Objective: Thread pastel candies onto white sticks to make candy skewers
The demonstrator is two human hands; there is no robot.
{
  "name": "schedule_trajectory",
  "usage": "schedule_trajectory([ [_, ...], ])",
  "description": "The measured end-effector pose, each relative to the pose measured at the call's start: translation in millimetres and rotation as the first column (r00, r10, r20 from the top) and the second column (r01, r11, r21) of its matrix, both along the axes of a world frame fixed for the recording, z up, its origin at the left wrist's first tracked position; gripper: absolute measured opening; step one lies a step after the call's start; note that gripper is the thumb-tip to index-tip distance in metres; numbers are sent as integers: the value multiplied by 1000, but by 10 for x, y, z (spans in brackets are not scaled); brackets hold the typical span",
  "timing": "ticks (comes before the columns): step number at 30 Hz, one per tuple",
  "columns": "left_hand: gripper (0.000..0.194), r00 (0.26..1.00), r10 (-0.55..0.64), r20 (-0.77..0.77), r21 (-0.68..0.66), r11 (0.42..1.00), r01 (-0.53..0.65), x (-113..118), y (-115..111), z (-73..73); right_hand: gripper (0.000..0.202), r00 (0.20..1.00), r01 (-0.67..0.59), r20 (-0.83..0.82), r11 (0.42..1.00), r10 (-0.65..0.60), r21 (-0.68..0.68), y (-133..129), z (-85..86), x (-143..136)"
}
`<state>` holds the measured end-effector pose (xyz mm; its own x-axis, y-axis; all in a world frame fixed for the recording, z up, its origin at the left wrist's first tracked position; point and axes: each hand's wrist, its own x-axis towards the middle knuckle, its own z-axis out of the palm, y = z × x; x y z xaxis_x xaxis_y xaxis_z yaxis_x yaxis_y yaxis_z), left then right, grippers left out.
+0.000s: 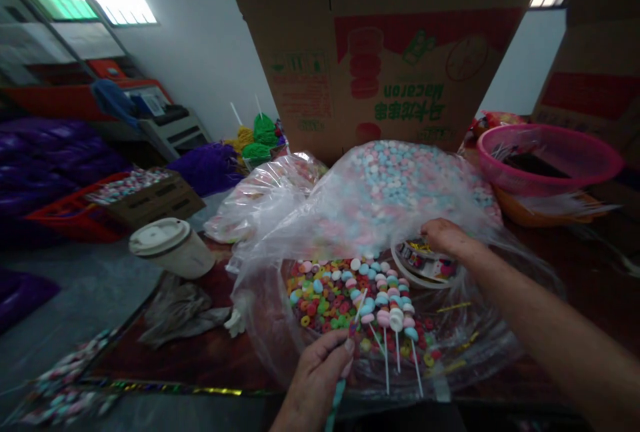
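Low in front of me, my left hand (325, 365) is closed in a pinch on a thin white stick (361, 305) that points up. A small purple-red piece shows at its fingertips, and a teal strip (336, 402) hangs below the palm. My right hand (443, 235) reaches over a round clear plastic tub (425, 275) with printed pieces and gold ties inside. Its fingers are curled at the tub's far rim; what they grip is hidden. Between the hands, several candy skewers (395, 299) of pink, blue and white pieces lie on colourful ring candies (325, 299).
A big clear bag of pastel candies (395, 179) lies behind, before a cardboard box (400, 85). At left are a lidded paper cup (173, 245), a crumpled cloth (175, 312) and a red crate (75, 215). A pink basket (550, 152) stands at right. Gold ties (454, 307) lie on the plastic.
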<state>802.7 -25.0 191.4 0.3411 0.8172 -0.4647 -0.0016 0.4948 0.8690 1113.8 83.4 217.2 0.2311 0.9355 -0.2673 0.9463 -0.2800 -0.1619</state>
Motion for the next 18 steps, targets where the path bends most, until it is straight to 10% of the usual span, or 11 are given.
schedule_trajectory([
  [6,28,998,-11,61,1,1000,11,195,29,26,33,941,-38,-329,992,75,117,-827,215,-342],
  [8,27,994,-33,104,9,999,32,271,54,40,36,673,3,-728,984,130,179,-1127,104,-690],
  [11,21,987,-81,140,85,994,70,351,83,70,42,406,113,-899,967,165,229,-1389,-103,-1194],
  [18,14,978,-207,22,247,949,195,184,50,49,60,501,51,-802,914,324,401,-1374,-319,-1565],
])
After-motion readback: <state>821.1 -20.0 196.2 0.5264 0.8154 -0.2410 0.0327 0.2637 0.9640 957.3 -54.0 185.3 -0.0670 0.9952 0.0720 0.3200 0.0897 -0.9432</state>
